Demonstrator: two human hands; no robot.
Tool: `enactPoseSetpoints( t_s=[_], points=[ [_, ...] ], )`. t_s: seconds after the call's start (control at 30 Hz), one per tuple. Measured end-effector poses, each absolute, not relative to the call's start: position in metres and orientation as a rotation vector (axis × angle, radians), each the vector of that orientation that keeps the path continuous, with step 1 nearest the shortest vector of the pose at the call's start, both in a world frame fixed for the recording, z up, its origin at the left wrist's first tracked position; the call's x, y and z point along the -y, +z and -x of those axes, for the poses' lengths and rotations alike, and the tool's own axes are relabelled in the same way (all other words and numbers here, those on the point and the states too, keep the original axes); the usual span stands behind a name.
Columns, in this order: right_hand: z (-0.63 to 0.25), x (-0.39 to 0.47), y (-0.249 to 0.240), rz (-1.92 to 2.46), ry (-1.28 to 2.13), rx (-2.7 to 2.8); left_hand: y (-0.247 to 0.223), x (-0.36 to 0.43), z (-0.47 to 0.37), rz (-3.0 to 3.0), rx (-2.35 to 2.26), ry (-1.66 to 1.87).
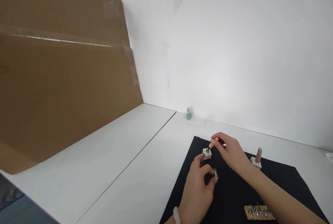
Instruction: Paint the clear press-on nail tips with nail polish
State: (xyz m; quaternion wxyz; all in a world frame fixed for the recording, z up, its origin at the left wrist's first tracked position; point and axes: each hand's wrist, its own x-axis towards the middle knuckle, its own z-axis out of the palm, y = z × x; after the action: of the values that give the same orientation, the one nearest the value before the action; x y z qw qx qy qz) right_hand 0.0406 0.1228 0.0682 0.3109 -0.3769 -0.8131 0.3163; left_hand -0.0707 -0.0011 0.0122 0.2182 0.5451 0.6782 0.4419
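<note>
On the black mat (229,192) stands an uncapped white nail polish bottle (207,154). My right hand (231,151) pinches the pinkish cap of the nail polish brush (211,144), tilted, with its dark brush end at the bottle's mouth. Between thumb and index finger, my left hand (199,182) grips a small clear piece that looks like a false nail tip (215,174). Other fingers of that hand rest against the bottle's near side. Behind my right wrist stands a second white bottle with a pinkish-brown cap (258,155).
A wooden strip with several small shiny pieces (256,212) lies at the mat's near side, partly behind my right forearm. By the white wall (221,43) stands a light blue bottle (188,115). A cardboard panel (65,78) borders the white table (109,151) on the left.
</note>
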Motion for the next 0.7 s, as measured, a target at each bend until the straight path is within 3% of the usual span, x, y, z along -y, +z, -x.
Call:
enactPoseSetpoints(
  t_s=[0.7],
  points=[
    [-0.043,-0.13,0.059,0.969,0.743,2.233,0.023,-0.008,0.08,-1.38,-1.768,1.189]
  ],
)
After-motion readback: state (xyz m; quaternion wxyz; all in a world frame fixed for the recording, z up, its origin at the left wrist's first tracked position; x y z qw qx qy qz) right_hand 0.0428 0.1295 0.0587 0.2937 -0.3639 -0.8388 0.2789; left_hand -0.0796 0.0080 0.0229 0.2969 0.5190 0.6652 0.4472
